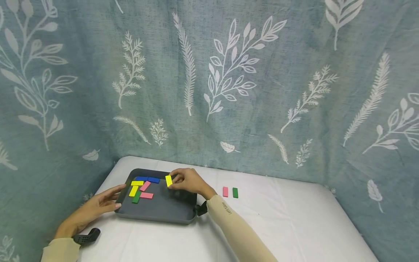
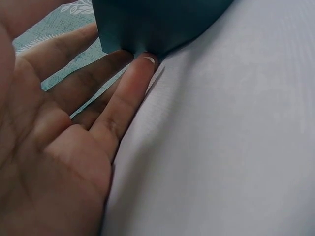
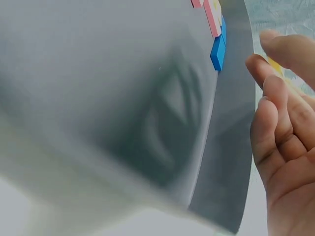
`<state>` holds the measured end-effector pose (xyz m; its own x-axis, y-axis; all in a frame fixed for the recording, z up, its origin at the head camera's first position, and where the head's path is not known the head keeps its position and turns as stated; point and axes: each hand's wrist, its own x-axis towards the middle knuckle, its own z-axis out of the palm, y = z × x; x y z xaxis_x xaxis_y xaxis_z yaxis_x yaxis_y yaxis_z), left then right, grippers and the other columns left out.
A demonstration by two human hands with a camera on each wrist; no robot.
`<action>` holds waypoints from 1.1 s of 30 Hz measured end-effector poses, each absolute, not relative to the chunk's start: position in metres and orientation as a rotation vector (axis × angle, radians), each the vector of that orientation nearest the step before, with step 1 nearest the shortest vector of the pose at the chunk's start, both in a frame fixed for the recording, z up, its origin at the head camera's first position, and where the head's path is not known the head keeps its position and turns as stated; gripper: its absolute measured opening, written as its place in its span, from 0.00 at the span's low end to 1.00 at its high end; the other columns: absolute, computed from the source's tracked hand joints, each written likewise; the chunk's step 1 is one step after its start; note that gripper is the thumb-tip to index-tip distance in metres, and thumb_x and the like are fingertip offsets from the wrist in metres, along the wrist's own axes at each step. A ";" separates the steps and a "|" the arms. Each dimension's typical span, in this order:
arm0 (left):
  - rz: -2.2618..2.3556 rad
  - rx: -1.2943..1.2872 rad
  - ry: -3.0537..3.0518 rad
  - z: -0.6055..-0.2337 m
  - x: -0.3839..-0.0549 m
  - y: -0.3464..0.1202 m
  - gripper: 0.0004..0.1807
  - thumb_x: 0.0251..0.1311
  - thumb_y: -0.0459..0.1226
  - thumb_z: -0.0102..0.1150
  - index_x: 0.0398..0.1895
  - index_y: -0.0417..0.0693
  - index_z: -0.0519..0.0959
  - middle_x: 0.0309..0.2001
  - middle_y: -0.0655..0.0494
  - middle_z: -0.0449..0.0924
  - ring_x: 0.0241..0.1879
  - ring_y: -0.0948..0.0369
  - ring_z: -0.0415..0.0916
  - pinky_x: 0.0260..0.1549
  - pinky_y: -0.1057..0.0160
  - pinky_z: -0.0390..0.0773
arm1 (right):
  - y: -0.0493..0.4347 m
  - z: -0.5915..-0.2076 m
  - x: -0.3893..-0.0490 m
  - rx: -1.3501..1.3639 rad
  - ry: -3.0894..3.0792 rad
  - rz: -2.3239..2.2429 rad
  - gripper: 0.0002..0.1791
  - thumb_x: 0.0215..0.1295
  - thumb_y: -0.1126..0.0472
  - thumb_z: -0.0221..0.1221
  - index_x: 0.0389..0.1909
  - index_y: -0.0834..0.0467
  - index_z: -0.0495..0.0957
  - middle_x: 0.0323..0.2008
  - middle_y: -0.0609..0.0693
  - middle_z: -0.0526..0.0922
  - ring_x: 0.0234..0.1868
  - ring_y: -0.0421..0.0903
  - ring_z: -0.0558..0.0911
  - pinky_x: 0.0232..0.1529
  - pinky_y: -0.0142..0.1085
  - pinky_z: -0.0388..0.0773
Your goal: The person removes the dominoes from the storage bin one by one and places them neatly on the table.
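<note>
My right hand [image 1: 190, 180] pinches a yellow block [image 1: 168, 181] above the right part of a dark grey tray [image 1: 157, 219]. In the right wrist view only a sliver of that yellow block [image 3: 274, 64] shows between thumb and fingers. My left hand [image 1: 95, 208] touches the tray's left side with fingers extended; in the left wrist view its fingertips [image 2: 142, 64] meet the tray wall [image 2: 147, 24]. Inside the tray lie blue blocks [image 1: 153, 180], yellow blocks [image 1: 133, 191], pink blocks [image 1: 146, 195] and a green block [image 1: 136, 197], grouped toward the left and back.
A pink block [image 1: 225, 191] and a green block [image 1: 235, 193] lie side by side on the white-covered table [image 1: 294, 225], right of the tray. A blue-green curtain with white leaf prints [image 1: 248, 138] hangs behind and at both sides.
</note>
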<state>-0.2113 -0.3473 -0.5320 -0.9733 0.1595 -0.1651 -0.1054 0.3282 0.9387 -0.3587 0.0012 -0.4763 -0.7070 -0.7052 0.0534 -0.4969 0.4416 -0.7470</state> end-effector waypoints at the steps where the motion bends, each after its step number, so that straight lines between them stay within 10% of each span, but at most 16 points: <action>1: 1.699 0.051 2.365 -0.532 -0.211 -0.347 0.45 0.69 0.47 0.65 0.83 0.51 0.53 0.80 0.38 0.49 0.75 0.33 0.49 0.65 0.25 0.58 | 0.004 -0.476 -0.359 -1.032 2.437 -1.127 0.28 0.60 0.54 0.75 0.60 0.56 0.81 0.35 0.39 0.89 0.37 0.34 0.86 0.42 0.30 0.83; 33: 1.691 0.063 2.359 -0.532 -0.209 -0.343 0.45 0.71 0.46 0.63 0.83 0.49 0.50 0.81 0.36 0.47 0.75 0.32 0.48 0.63 0.23 0.58 | 0.114 -0.477 -0.355 -0.918 2.631 -1.178 0.25 0.61 0.52 0.74 0.58 0.48 0.81 0.33 0.40 0.86 0.31 0.42 0.83 0.35 0.36 0.81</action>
